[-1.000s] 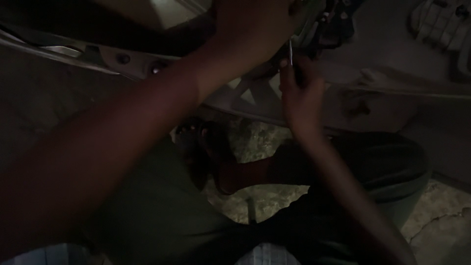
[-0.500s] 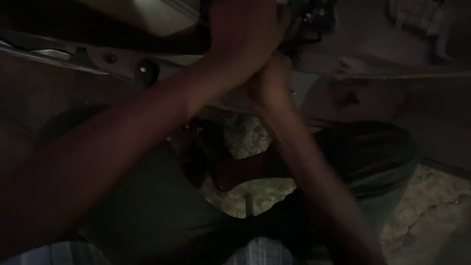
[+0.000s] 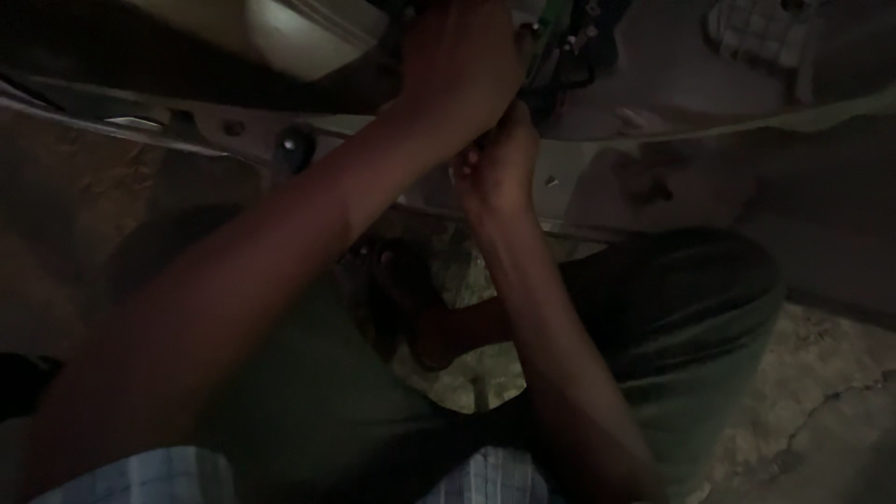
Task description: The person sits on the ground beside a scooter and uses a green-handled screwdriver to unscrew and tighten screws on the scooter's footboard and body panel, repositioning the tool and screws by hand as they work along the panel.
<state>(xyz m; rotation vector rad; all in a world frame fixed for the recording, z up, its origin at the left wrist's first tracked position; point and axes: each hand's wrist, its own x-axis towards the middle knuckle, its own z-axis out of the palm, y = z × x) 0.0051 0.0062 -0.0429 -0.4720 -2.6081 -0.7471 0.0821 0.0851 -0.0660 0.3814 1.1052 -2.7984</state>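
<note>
The scene is dim, with a rough, cracked concrete floor showing pale at the lower right and between the person's legs; the person sits or crouches in dark green trousers, a bare foot tucked beneath; across the upper part of the view runs a long pale metal panel with small holes and a dark round plug set in it; a white ribbed object lies at the top right, well apart from the hands. The left hand reaches up over the panel, its back to the camera, fingers curled down and pressed against a cluster of dark wires and small parts at the top centre; whether those fingers close around anything cannot be told, since the palm side is hidden. The right hand is raised just below the left, touching it; its fingers are bunched together at the panel's edge, apparently pinching something small, but the thing itself is too dark and hidden to make out. Both forearms cross the middle of the view; a checked shirt hem shows at the bottom.
</note>
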